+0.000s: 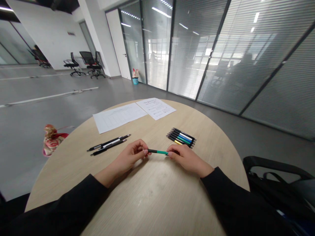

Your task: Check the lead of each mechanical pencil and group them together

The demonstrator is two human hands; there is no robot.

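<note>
Between my two hands, just above the round table (147, 196), a pen (157, 151) with a black part and a green part lies level. My left hand (134, 151) is closed on its black end, thumb and fingers pinching it. The green end is pinched by my right hand (182, 155), whose fingers partly hide the tip. Beyond my right hand is a neat row of several pens (181, 137), black with white, blue, green and yellow parts. Left of my left hand lie a few black pens (108, 144), one with a white part.
Two printed sheets of paper (120, 114) lie at the table's far side. A black chair (278, 170) with a dark bag stands close on the right. On the floor at left is a red and cream cloth bundle (52, 139). Glass partitions (187, 49) rise behind.
</note>
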